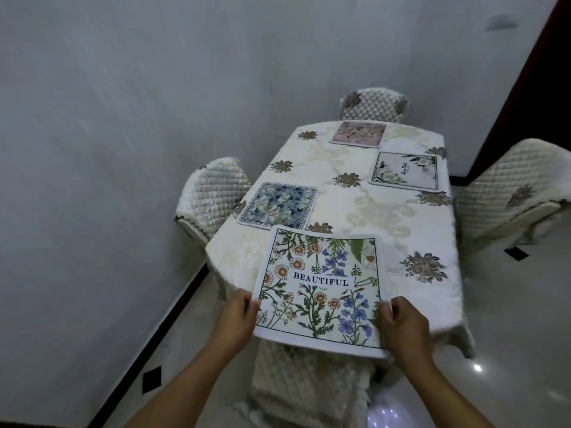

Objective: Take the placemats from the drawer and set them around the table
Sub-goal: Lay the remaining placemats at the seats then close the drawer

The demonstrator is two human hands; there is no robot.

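A white placemat (pixel 321 288) printed with flowers and the word BEAUTIFUL hangs over the near end of the table (pixel 364 208). My left hand (pixel 238 316) grips its left edge and my right hand (pixel 404 325) grips its right edge. Three other placemats lie flat on the cream floral tablecloth: a blue floral one (pixel 279 205) at the left side, a pink one (pixel 358 133) at the far end, and a white one with pale flowers (pixel 406 171) at the right side. No drawer is in view.
Quilted cream-covered chairs stand around the table: one at the left (pixel 213 193), one at the far end (pixel 374 105), one at the right (pixel 506 189), one right below the held placemat (pixel 309 384). A grey wall runs along the left. The floor is glossy white tile.
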